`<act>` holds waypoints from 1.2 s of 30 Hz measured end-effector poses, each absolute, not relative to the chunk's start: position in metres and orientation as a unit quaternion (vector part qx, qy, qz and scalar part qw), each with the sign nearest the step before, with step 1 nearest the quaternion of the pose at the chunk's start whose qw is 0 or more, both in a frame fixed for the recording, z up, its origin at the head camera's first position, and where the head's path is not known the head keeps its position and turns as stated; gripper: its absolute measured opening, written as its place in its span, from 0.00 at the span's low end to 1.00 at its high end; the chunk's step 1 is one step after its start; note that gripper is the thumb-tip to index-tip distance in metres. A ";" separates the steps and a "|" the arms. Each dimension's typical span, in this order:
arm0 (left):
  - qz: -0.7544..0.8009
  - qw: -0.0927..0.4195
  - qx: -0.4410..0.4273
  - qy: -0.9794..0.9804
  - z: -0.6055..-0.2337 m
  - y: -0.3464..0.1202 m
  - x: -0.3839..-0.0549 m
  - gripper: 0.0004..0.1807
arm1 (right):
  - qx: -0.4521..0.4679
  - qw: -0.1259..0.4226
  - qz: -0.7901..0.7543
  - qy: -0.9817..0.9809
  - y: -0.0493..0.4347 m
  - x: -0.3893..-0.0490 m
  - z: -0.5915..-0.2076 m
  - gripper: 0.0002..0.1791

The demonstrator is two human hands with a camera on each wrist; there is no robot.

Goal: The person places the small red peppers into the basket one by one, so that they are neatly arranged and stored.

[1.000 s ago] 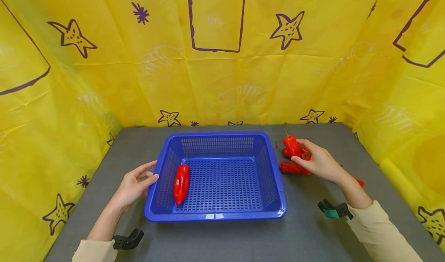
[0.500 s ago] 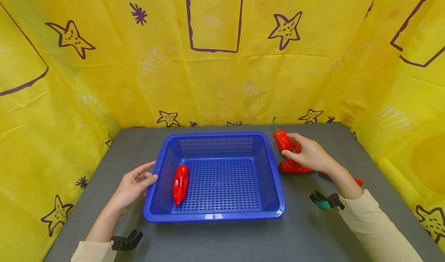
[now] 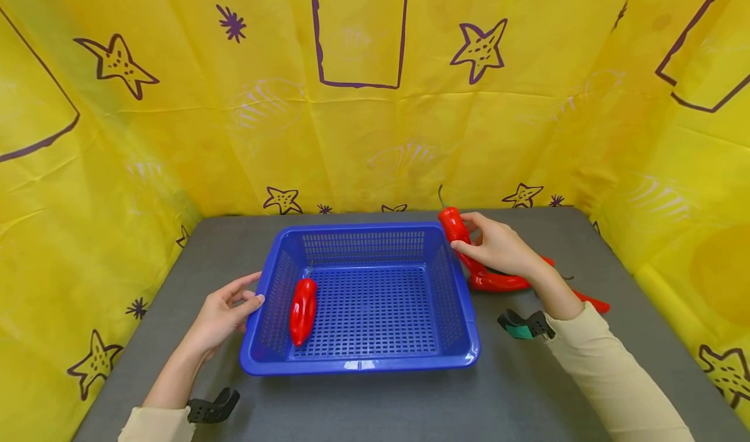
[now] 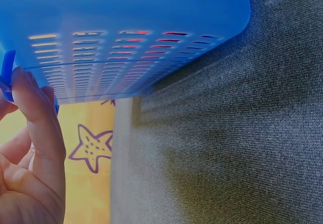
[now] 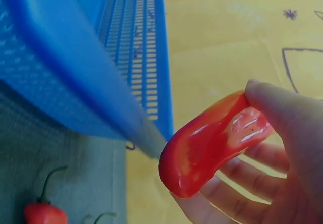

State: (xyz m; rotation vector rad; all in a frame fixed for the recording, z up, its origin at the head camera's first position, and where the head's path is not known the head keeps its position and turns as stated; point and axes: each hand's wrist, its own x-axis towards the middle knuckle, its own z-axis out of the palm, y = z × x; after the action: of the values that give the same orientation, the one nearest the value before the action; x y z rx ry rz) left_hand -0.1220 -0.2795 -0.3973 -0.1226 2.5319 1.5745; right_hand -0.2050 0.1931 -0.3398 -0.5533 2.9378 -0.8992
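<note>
My right hand (image 3: 500, 247) pinches a red pepper (image 3: 452, 224) between thumb and fingers, its green stem pointing up, at the basket's back right corner. In the right wrist view, the held pepper (image 5: 197, 148) is glossy and raised beside the rim. At the left side, my left hand (image 3: 217, 315) holds the rim of the blue plastic basket (image 3: 375, 364); the left wrist view has its fingers (image 4: 38, 108) at that rim. One red pepper (image 3: 303, 312) lies inside the basket, along its left side.
Right of the basket, more red peppers (image 3: 498, 282) lie on the grey table (image 3: 363, 406), partly hidden by my right hand and forearm. One pepper tip (image 3: 593, 301) shows beyond the wrist. A yellow printed cloth (image 3: 363, 149) encloses the table at the back and sides.
My right hand has lifted the red pepper off the pile and carried it left to the basket's rim. The left hand stays at the basket's left side.
</note>
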 end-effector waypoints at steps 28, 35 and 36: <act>0.534 0.083 -0.039 0.840 -0.397 -0.279 -0.123 0.34 | -0.150 0.097 -0.375 0.910 0.119 -0.213 -0.339 0.32; 0.532 0.086 -0.043 0.841 -0.397 -0.279 -0.123 0.34 | -0.158 0.118 -0.390 0.899 0.103 -0.212 -0.344 0.31; 0.531 0.087 -0.044 0.842 -0.397 -0.279 -0.123 0.34 | -0.159 0.120 -0.390 0.899 0.101 -0.212 -0.345 0.31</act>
State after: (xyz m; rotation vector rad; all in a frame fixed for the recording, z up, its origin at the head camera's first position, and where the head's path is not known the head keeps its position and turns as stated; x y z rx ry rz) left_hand -0.1230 -0.2789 -0.3966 -0.1308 2.5074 1.5824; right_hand -0.2121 0.1013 -0.3453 -0.4632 2.6270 -1.1400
